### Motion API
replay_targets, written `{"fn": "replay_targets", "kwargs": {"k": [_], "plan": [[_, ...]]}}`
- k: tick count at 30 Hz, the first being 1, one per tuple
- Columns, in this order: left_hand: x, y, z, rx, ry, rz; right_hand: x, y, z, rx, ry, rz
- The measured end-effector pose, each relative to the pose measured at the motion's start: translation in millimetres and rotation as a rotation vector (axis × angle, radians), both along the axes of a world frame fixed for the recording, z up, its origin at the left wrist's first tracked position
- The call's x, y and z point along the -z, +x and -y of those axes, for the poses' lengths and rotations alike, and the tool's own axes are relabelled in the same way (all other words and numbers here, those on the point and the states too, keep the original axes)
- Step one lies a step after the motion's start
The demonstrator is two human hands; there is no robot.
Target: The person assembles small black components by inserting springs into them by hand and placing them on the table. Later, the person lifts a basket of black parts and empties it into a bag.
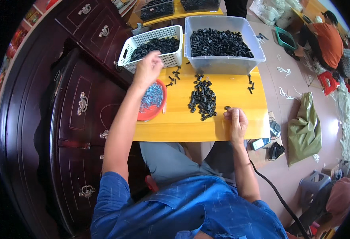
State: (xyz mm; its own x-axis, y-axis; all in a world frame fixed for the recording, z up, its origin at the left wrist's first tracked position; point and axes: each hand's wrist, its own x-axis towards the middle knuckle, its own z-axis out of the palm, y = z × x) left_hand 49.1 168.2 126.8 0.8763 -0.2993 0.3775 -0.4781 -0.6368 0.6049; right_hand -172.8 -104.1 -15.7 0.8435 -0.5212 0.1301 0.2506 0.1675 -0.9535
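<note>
My left hand (148, 70) is raised at the near side of a white perforated basket (172, 60), which holds black plastic pieces (159, 46). Its fingers look partly curled and are smeared, so whether they hold anything does not show. Below that forearm sits a red round dish (165, 95) of thin blue, screw-like pieces (153, 96). At the table's near right, my right hand (237, 119) is closed, thumb against fingers, with a small black plastic part (227, 107) at its fingertips. Left of it lies a loose pile of similar black parts (203, 98).
A clear plastic bin (222, 63) full of black parts stands at the yellow table's (175, 133) back. Loose black pieces (250, 84) lie by its right edge. Dark wooden drawers (79, 107) flank the left. An olive sack (305, 131) and people (328, 44) are on the right.
</note>
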Motion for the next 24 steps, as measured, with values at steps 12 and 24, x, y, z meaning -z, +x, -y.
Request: {"fn": "replay_targets", "kwargs": {"k": [12,24], "plan": [[95,-144,52,0.181,0.177,0.005,-4,-2,-3,-0.014,0.004,-0.044],[96,-150,52,0.278,-0.031,0.047,-4,-9,-12,0.008,-0.236,-0.048]]}}
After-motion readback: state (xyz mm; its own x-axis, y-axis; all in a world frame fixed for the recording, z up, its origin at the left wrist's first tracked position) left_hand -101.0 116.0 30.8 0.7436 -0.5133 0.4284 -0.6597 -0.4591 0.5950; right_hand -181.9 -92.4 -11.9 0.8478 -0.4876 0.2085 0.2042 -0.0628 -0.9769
